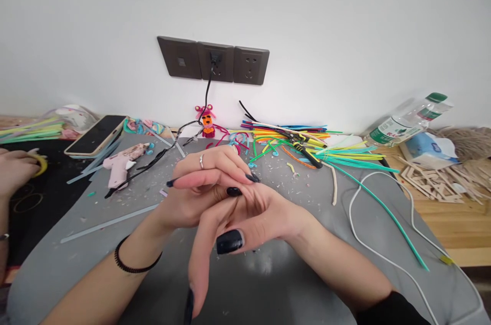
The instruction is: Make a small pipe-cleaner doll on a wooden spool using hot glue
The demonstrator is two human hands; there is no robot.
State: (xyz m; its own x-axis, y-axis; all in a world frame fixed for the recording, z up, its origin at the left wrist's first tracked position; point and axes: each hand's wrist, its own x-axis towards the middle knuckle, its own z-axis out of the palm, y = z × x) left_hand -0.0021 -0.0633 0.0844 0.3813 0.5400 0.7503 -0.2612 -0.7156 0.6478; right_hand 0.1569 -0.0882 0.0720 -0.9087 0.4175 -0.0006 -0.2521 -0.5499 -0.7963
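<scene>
Black-nailed hands pressed together: left hand (199, 181) fingers extended over right hand (245, 222), both open, holding nothing visible.

Place: a home craft corner
Surface (268, 284): grey mat littered with scraps
Supplies: pipe cleaners (291, 143), glue gun (123, 164), pliers (305, 147)
Wall: 3 socket plates (213, 61)

Matt grey mat (268, 284), flecked with scraps. Fuzzy pipe cleaners (291, 143) in bright colours. Glossy black nail polish on left hand (203, 184) and right hand (245, 217); thin metal ring (201, 161). Smooth pink plastic glue gun (120, 164). Clear plastic bottle (410, 120). Pale bare wood pieces (433, 179). Glossy phone (95, 134).
</scene>
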